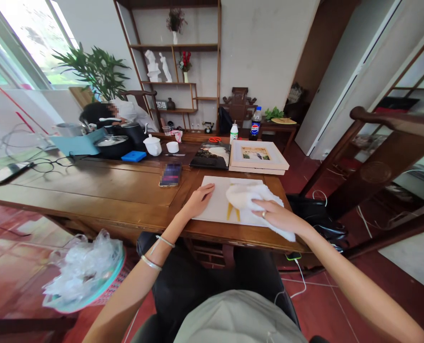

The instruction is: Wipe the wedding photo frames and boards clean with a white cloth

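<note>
A white picture frame [219,202] lies flat at the near edge of the wooden desk [101,190], back side up, with a yellow stand piece showing under a cloth. My left hand [198,200] rests flat on the frame's left edge, fingers stretched out. My right hand [276,214], with a ring on one finger, presses a white cloth [247,196] onto the frame, fingers laid over the cloth.
Behind the frame lie a stacked white framed picture [257,156], a dark photo book [211,156] and a phone [170,175]. A person [106,113] sits at the far left by pots and tea ware. A bin with plastic bags [85,271] stands at my left, a wooden chair [383,157] at my right.
</note>
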The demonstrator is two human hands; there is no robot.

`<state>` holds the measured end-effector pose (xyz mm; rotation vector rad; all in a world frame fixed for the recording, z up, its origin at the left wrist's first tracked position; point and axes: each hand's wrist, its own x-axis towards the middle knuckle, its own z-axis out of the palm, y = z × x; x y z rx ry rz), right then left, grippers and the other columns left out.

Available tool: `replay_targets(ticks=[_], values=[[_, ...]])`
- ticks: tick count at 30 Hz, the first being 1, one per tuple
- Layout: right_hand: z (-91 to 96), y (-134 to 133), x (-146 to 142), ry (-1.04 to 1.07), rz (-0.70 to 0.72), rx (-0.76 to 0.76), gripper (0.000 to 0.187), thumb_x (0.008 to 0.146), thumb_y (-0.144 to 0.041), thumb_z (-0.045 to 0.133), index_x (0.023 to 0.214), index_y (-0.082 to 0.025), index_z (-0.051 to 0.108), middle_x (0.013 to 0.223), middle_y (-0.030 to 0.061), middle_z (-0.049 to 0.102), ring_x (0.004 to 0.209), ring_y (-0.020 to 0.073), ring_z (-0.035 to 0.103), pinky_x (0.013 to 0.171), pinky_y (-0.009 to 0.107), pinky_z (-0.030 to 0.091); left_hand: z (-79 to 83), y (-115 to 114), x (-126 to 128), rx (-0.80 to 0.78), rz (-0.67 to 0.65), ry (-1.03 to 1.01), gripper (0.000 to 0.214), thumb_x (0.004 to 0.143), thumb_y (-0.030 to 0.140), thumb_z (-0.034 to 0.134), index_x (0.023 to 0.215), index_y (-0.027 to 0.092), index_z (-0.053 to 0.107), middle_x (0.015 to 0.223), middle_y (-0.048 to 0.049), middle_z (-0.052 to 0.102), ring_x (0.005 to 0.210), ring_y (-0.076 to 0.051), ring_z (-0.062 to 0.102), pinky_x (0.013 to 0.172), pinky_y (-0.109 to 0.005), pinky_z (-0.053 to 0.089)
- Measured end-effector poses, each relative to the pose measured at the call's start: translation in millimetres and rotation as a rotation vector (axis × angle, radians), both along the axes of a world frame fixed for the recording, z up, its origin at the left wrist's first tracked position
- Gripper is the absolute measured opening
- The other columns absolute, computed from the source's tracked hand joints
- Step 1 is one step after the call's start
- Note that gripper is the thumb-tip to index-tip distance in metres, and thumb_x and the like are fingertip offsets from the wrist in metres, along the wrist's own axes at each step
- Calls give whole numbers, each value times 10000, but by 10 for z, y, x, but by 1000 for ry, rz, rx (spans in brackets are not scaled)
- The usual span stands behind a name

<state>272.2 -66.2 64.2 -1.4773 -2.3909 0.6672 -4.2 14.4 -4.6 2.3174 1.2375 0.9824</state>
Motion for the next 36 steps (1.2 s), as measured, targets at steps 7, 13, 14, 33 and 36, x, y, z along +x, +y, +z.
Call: replay_targets(ticks=[7, 13, 14, 33, 36], values=[[-181, 842, 22, -129, -128, 180, 494, 899, -368, 354, 1354, -187, 419, 1419, 65, 397, 1322, 296, 297, 1062, 448, 259, -4, 15, -13, 7, -26, 10, 414, 886, 247, 367, 1213, 98, 571, 1322, -106, 521, 1264, -214, 444, 1097, -377, 309], [-232, 620, -35, -209, -22, 333, 403, 877, -220, 374, 1248, -168, 521, 1275, 109, 544, 1187, 275, 457, 1029, 464, 265, -14, 17, -14, 6, -17, -1, 392, 884, 242, 382, 1204, 136, 581, 1319, -83, 529, 1258, -204, 451, 1093, -378, 313], [-211, 482, -57, -230, 17, 369, 390, 861, -192, 386, 1214, -161, 550, 1238, 118, 566, 1147, 273, 484, 1014, 461, 279, -14, 15, -12, 4, -15, 5, 395, 884, 240, 381, 1209, 131, 578, 1322, -86, 525, 1259, -205, 450, 1094, -376, 311], [-182, 836, -429, -193, -36, 309, 437, 860, -197, 355, 1268, -178, 510, 1351, 93, 482, 1264, 272, 378, 1034, 458, 261, -2, 18, -13, -11, -5, 3, 405, 880, 248, 382, 1219, 127, 567, 1323, -96, 521, 1253, -207, 458, 1100, -394, 295], [-167, 884, -554, -223, 5, 308, 474, 774, -103, 389, 1199, -210, 571, 1417, 75, 400, 1330, 263, 281, 1054, 513, 196, -4, 20, -16, -4, -11, 2, 414, 881, 256, 379, 1216, 101, 568, 1318, -113, 525, 1247, -210, 464, 1092, -377, 311]])
